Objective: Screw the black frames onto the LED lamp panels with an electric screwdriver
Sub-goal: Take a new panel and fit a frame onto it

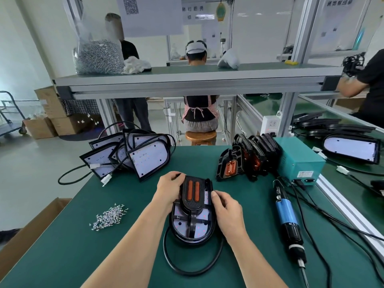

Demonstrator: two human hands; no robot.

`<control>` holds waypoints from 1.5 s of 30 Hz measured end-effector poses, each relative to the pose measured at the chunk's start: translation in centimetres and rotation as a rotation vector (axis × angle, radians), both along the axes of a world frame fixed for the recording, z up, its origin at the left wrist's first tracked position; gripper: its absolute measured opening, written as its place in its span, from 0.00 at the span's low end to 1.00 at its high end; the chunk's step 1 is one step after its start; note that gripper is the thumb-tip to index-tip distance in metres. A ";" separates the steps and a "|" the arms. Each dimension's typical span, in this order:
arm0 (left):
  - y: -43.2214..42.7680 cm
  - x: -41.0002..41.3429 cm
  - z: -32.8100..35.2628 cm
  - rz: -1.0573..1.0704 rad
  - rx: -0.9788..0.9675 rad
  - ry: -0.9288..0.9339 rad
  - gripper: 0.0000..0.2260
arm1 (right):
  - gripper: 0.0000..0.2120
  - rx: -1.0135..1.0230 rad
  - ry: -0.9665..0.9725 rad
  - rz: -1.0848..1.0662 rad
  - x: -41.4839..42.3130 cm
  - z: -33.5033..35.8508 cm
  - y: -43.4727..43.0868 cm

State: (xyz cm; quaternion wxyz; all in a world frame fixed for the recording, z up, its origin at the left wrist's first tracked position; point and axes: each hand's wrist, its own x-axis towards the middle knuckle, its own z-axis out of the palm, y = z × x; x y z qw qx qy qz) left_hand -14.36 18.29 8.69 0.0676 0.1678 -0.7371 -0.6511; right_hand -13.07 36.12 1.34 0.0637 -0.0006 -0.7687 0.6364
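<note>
A black frame [192, 194] with two orange strips lies on top of an LED lamp panel [199, 227] at the middle of the green table. My left hand [169, 185] grips the frame's upper left edge. On the right side, my right hand [225, 206] holds the frame and panel edge with curled fingers. The electric screwdriver [287, 219], blue and black, lies on the table to the right, untouched. A pile of small silver screws [109, 217] sits to the left.
A stack of LED panels [143, 156] with cables lies at the back left. Black frames [247, 159] stand at the back right beside a teal power box [299, 161]. A black cable [187, 269] loops near me. Other people work beyond the bench.
</note>
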 end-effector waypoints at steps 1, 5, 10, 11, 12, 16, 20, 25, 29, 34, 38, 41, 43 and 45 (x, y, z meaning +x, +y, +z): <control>0.0 0.1 -0.2 -0.008 -0.015 0.001 0.06 | 0.11 0.001 -0.003 0.002 0.0 0.0 0.0; 0.1 0.3 -0.8 0.020 -0.092 0.023 0.07 | 0.14 0.000 -0.009 0.017 0.2 0.2 0.0; 0.4 0.6 -1.3 -0.035 -0.266 -0.015 0.12 | 0.11 0.043 0.011 0.028 0.3 0.4 0.0; 0.5 0.6 -1.4 -0.053 -0.293 -0.027 0.15 | 0.11 0.051 0.009 0.031 0.4 0.4 0.0; 0.5 0.6 -1.4 -0.066 -0.310 -0.041 0.19 | 0.10 0.052 0.009 0.033 0.4 0.5 0.0; 0.6 0.1 -1.7 -0.065 -0.425 -0.120 0.28 | 0.09 0.045 0.019 0.041 0.4 0.4 0.0; 0.7 0.3 -1.7 -0.073 -0.430 -0.147 0.25 | 0.09 0.045 0.010 0.032 0.3 0.5 0.0; 0.3 1.4 -1.5 -0.041 -0.469 -0.129 0.27 | 0.08 -0.003 0.013 0.041 0.5 0.8 0.3; -3.2 3.6 -1.4 0.259 -0.723 -0.025 0.12 | 0.08 -0.036 0.005 0.056 0.7 1.0 0.2; -10.2 6.6 -2.0 0.422 -0.930 -0.236 0.08 | 0.07 -0.044 0.015 0.084 1.1 1.3 0.0; -12.2 8.0 -3.1 0.371 -0.969 -0.326 0.09 | 0.06 -0.023 0.036 0.069 1.2 1.4 0.1; -12.1 8.4 -3.8 0.358 -1.018 -0.297 0.08 | 0.05 -0.009 0.039 0.056 1.3 1.4 0.1; -12.1 8.4 -4.1 0.363 -1.036 -0.257 0.06 | 0.05 0.000 0.033 0.057 1.5 1.5 0.1; -12.3 8.2 -4.3 0.352 -1.064 -0.238 0.05 | 0.05 0.003 0.023 0.060 1.6 1.7 0.2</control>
